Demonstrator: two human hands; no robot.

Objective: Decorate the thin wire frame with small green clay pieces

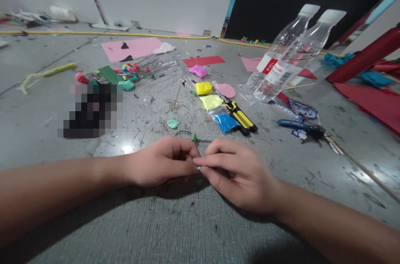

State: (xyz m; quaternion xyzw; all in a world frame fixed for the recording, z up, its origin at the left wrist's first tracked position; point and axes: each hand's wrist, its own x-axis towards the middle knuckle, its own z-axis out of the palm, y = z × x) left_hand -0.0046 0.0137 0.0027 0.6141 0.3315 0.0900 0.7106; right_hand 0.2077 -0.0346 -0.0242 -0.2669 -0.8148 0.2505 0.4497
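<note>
My left hand [165, 162] and my right hand [239, 172] meet at the front centre, both with fingers pinched. Between their fingertips is a tiny bit of light green clay [199, 168], most of it covered by the fingers. Just beyond the hands runs a thin looped wire [184, 131] bearing a dark green lump of clay [194, 138]; whether a finger touches the wire I cannot tell. A flattened mint-green clay piece [173, 123] lies on the grey floor slightly farther off.
Ahead lie clay packets in blue [226, 122], pale yellow [211, 102], yellow [204, 88] and magenta [198, 71], beside yellow-black pliers [242, 116]. Two plastic bottles [281, 64] stand right. Wires with colourful clay [134, 72], pink paper [137, 48] and a blurred-out dark object [93, 112] lie left.
</note>
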